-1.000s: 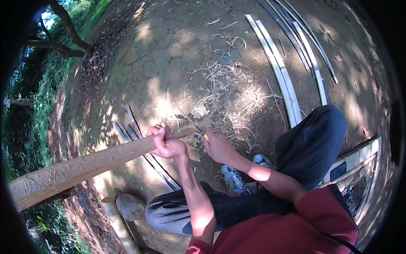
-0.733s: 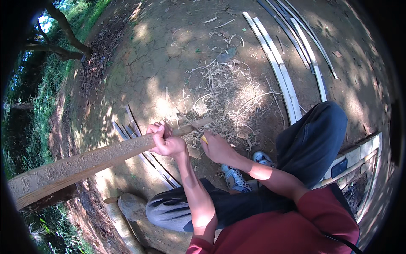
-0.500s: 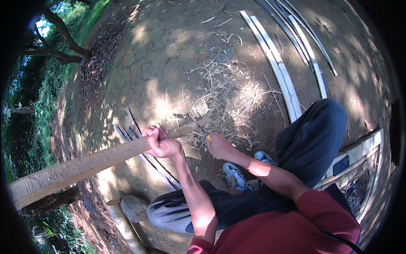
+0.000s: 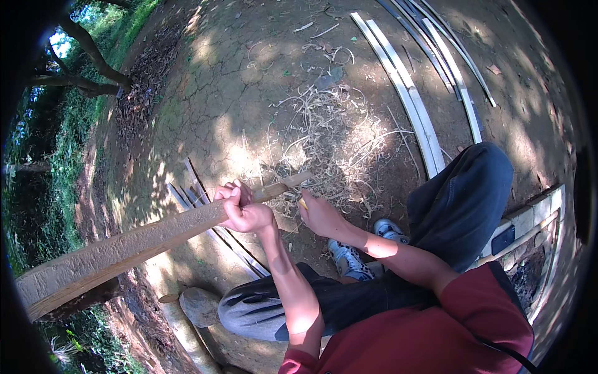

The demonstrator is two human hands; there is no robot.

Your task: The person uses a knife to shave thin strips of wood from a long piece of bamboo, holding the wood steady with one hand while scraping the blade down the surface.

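Note:
A long, pale wooden beam (image 4: 131,240) slants from the lower left toward the middle of the view, with a narrower far end (image 4: 293,182). My left hand (image 4: 246,209) is curled against the beam near that end, palm turned upward, its thumb and fingers bent. Part of the grip is hidden. Just right of the beam's tip, my right hand (image 4: 322,215) is closed round a yellow-handled knife (image 4: 303,204). Only a bit of the handle shows clearly; the blade is hard to make out against the wood and the ground.
Curly pale shavings (image 4: 330,131) lie heaped on the bare earth beyond my hands. Long split strips (image 4: 405,93) lie at the upper right, more strips (image 4: 233,246) under the beam. A stone (image 4: 198,306) and a log (image 4: 187,333) sit lower left; a pale frame (image 4: 529,218) lies right.
My right hand has shifted slightly left and up with the knife, whose blade shows less clearly. My left hand has moved slightly right along the beam.

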